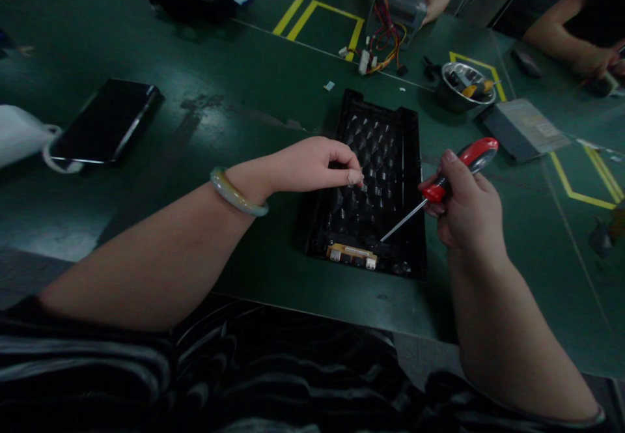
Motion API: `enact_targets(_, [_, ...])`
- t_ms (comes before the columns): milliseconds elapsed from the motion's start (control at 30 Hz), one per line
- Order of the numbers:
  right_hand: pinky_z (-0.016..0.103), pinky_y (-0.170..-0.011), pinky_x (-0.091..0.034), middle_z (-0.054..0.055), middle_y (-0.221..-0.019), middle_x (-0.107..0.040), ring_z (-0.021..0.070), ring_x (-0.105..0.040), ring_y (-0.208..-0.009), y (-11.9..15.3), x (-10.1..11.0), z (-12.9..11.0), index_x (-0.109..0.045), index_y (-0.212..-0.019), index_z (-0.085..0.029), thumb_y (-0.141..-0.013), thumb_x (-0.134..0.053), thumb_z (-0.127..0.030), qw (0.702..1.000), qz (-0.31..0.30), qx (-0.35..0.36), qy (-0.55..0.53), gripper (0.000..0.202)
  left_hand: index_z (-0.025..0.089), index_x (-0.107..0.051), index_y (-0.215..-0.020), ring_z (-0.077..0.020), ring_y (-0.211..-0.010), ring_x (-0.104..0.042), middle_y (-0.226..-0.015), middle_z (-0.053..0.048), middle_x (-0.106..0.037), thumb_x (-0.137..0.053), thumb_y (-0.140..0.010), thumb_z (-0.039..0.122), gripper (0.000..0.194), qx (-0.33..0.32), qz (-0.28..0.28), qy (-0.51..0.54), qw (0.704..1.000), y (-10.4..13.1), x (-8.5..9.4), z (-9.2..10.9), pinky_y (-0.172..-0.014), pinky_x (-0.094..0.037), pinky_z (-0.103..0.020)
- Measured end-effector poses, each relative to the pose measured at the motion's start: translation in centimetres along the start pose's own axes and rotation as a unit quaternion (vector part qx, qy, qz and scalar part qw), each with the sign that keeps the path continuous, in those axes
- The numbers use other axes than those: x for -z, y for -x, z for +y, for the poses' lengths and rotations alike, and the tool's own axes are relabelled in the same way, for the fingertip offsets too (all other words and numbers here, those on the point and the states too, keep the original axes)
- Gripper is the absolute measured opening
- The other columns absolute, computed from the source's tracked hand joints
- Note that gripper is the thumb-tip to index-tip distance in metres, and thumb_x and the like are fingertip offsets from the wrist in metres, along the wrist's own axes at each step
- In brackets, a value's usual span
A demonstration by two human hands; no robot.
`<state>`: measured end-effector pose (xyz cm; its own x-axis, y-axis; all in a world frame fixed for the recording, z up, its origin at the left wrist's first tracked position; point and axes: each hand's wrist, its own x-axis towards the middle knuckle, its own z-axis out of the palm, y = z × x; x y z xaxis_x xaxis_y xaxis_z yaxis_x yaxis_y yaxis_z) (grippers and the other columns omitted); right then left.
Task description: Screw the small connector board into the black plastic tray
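Note:
A black plastic panel (390,153) with a honeycomb pattern lies on the green table in front of me. Near its close end sits a small circuit board (352,251) with white connectors. My right hand (466,202) is closed around the red and black handle of a screwdriver (481,153). The shaft slants down left, its tip near the right end of the board; whether it touches anything I cannot tell. Over the panel's left side hovers my left hand (319,165), thumb and fingertips pinched together. Anything between those fingertips is too small to name.
A black device (108,120) lies at left beside a white object (22,137). Across the table, a person holds a power supply (398,13) with loose cables. A metal bowl (463,97) of tools and a grey flat box (525,128) stand right; another person's hands are beyond.

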<state>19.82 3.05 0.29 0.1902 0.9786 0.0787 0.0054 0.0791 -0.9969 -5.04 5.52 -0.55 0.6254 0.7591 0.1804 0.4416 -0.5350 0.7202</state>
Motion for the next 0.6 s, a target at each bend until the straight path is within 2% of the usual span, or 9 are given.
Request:
enact_targets(400, [0.018,-0.031,-0.025,0.000,-0.056,-0.062,0.0057,-0.039,-0.035,-0.2,0.3,0.4,-0.054,-0.068,-0.017,-0.080,-0.074,-0.043,1.000,-0.001,0.001,0.018,0.034,0.021,-0.076,-0.099,-0.0148,-0.092,-0.066,-0.100,-0.002,-0.073,-0.058,-0.091,0.036,0.025,-0.028,-0.002,0.008,1.000,0.1,0.0,0.0,-0.084,-0.046,-0.027])
enact_targets(600, [0.018,-0.030,-0.026,-0.001,-0.055,-0.062,0.0058,-0.039,-0.035,-0.3,0.3,0.4,-0.056,-0.069,-0.017,-0.081,-0.072,-0.041,1.000,0.005,-0.007,0.028,0.032,0.029,-0.079,-0.095,-0.0183,-0.100,-0.061,-0.099,0.000,-0.074,-0.059,-0.092,0.037,0.022,-0.084,-0.049,-0.037,0.995,0.4,0.0,2.1,-0.099,-0.034,-0.036])
